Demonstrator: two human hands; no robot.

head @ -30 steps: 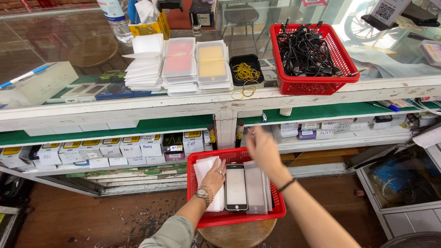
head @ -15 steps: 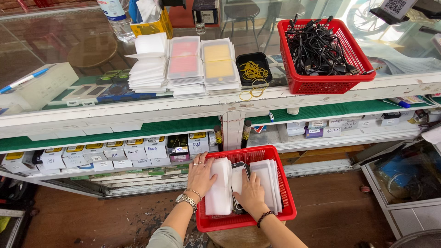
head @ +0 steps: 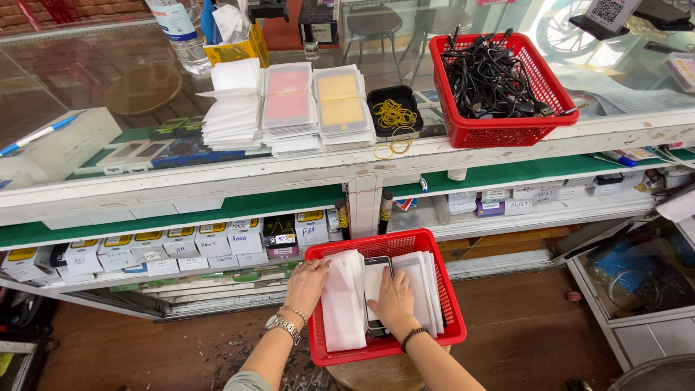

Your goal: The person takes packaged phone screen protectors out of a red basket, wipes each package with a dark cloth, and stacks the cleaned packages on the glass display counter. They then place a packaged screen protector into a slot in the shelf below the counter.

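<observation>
Right hand (head: 394, 300), lower centre of frame: palm down, fingers spread flat on a dark-framed phone glass panel (head: 375, 286) standing between white stacks; pressing, not closed round it. Left hand (head: 308, 282), with a metal wristwatch (head: 282, 326), lies open against the left side of a stack of white foam sleeves (head: 343, 300), fingertips on its top edge; nothing grasped.

Both stacks and the panel sit in a red plastic mesh basket (head: 384, 346) resting on a round wooden stool (head: 376, 375), lower centre.

Judgement: sorting or leafing through the sleeves, the hands parting the stacks round the panel. The next move looks to need a pinch on the panel's edge while the left hand keeps the foam back.

Outward: a second white stack (head: 421, 289) in the basket's right half. Mid-left, rows of small white boxes with yellow labels (head: 145, 246) on a green-lined shelf. On the glass counter, upper centre: white, pink-faced and yellow-faced packet stacks (head: 289, 108), a black tray of yellow rubber bands (head: 394, 114), a red basket of black cables (head: 499, 80). Upper right, a small black-and-white code sign (head: 607, 11)
</observation>
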